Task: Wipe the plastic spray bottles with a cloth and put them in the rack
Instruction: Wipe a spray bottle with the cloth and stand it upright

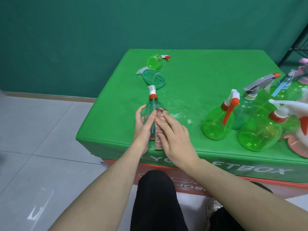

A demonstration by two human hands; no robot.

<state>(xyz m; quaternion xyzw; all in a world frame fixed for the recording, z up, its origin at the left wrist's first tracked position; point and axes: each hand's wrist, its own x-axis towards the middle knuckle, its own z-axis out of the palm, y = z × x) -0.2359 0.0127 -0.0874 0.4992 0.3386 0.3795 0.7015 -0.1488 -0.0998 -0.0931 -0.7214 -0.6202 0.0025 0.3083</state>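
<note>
Spray bottle (150, 112), teal-tinted with an orange collar and white nozzle, stands upright near the front left edge of the green bench (191, 77), just left of frame centre. The left hand (143, 125) grips the bottle body, fingers curled around its left side and front. The right hand (173, 135) presses a brown cloth (160, 127) against the right side of the bottle; its fingers lie nearly straight over the cloth, and the cloth's lower end hangs over the bench edge. Water droplets (180, 105) lie on the bench just right of the bottle.

Two more bottles lie on their sides in the upper left part of the bench: a bright green one (154, 61) and a teal one (154, 78). A cluster of upright bottles (250, 117) stands at the right of the frame. Part of a black wire rack (293, 52) shows at the upper right edge.
</note>
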